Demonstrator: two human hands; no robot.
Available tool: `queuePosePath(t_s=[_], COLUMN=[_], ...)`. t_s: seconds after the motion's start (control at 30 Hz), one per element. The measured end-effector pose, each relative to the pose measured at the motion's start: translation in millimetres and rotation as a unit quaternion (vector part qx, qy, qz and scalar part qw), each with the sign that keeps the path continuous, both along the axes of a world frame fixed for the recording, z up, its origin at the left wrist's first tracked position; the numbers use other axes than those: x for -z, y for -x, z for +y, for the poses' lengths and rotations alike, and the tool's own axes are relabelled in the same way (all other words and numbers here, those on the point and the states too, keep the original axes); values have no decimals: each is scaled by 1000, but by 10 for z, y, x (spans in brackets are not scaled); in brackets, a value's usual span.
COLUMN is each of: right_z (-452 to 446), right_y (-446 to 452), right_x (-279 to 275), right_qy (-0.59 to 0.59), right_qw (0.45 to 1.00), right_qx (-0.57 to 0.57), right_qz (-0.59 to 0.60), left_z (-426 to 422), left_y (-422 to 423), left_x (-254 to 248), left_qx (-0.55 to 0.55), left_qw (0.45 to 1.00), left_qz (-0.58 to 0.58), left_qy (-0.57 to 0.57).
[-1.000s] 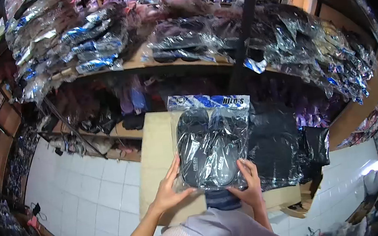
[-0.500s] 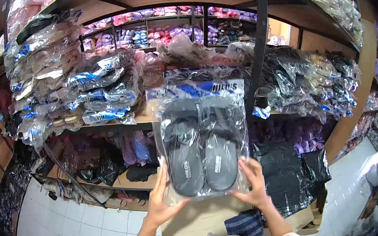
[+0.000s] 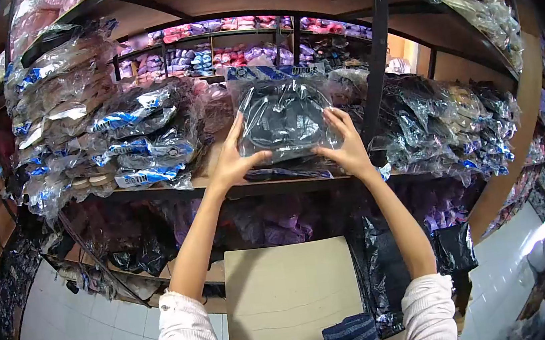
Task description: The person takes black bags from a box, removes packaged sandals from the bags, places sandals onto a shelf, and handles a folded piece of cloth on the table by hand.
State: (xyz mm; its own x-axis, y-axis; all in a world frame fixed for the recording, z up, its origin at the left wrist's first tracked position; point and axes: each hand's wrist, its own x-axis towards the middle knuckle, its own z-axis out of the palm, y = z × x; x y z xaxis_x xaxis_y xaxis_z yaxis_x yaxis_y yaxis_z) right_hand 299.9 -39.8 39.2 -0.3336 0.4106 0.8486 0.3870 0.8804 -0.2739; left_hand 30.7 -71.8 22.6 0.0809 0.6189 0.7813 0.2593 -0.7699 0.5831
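A clear plastic pack of dark slippers (image 3: 283, 118), with a blue-and-white header strip along its far edge, is held between both hands at the middle shelf. My left hand (image 3: 234, 157) grips its left side, thumb along the near edge. On the opposite side, my right hand (image 3: 349, 144) grips in the same way. The pack lies at a slant over the gap between two piles; I cannot tell whether it touches what is beneath. To the left rises a tall pile of bagged footwear (image 3: 142, 144). Another bagged pile (image 3: 442, 120) sits to the right.
A black metal post (image 3: 377, 57) stands just right of the pack. The shelf edge (image 3: 211, 189) runs below my hands. Nearer are a tan board (image 3: 293, 288), a folded striped cloth (image 3: 351, 337) and black plastic bags (image 3: 386, 278).
Both hands have carried the slipper pack forward, away from my body, onto the shelf area. The pack has tipped from facing me to a flatter angle, and my arms are now stretched out.
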Motion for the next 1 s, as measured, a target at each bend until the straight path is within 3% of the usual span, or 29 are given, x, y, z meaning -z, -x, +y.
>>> queuePosePath(t_s=[0.2, 0.43, 0.5, 0.6, 0.63, 0.83, 1.0], right_z=[297, 465, 532, 521, 546, 535, 518], right_y=[81, 100, 85, 77, 75, 61, 20], right_x=[-223, -206, -135, -99, -81, -55, -24], right_qy=[-4, 53, 62, 72, 71, 109, 129], right_qw=[994, 990, 991, 989, 989, 982, 971], right_qx=[101, 115, 113, 124, 124, 143, 173], right_qz=[-43, -58, -48, -41, -42, -62, -103], left_z=[536, 773, 662, 611, 634, 603, 707], left_y=[110, 161, 109, 101, 120, 179, 211], left_x=[-102, -82, -92, -96, -96, -147, -33], left_qx=[-47, -56, -9, -79, -85, -11, -75], left_qw=[998, 996, 996, 987, 990, 988, 984], left_qz=[25, 37, 10, 28, 46, 53, 79], left_qy=[26, 57, 87, 138, 107, 144, 141])
